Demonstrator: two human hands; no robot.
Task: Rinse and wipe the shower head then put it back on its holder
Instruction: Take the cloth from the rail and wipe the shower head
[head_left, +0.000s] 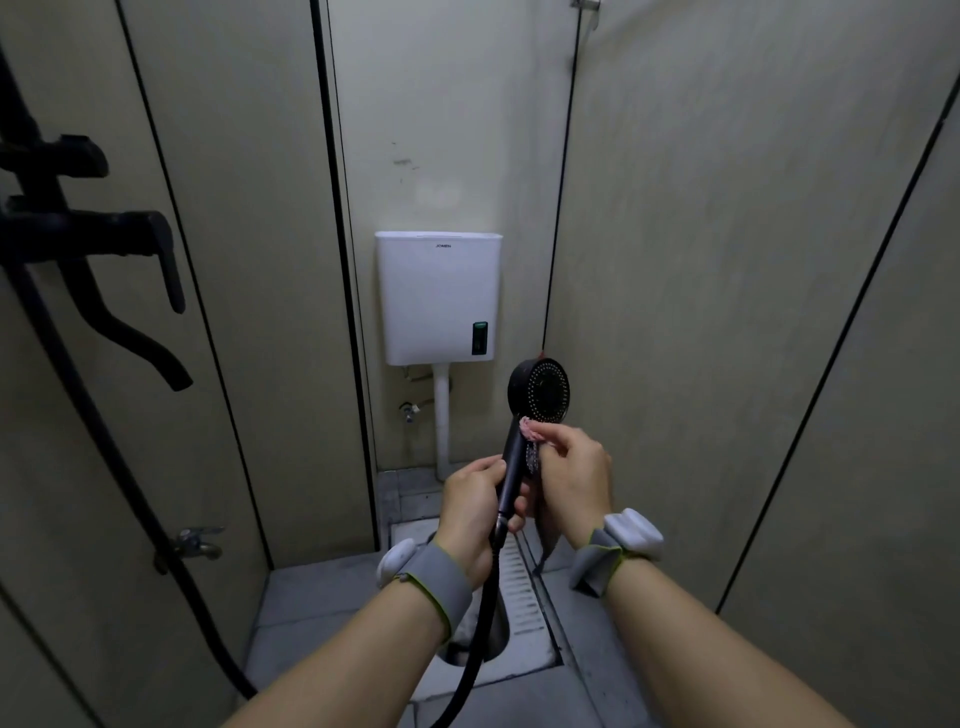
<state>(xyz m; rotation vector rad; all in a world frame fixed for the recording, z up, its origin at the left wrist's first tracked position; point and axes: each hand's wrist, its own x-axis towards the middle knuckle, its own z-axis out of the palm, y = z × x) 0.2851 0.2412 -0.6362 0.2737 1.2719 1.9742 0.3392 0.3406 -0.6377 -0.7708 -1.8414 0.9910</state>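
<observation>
Shower stall with pale panel walls (727, 234) and a grey tiled floor (322, 597).

A squat pan (524, 587) is set in the floor, near centre. On the far wall hangs a white cistern (436, 296) marked "JOMEN", with a small green-lit panel at its lower right. A black mixer (88, 234) is on the left wall, its hose (483, 623) running to the shower head (540, 392), held upright at centre. The left hand (475, 512) wraps its handle; the right hand (574, 475) pinches a pink cloth (531, 430) against its neck.
</observation>
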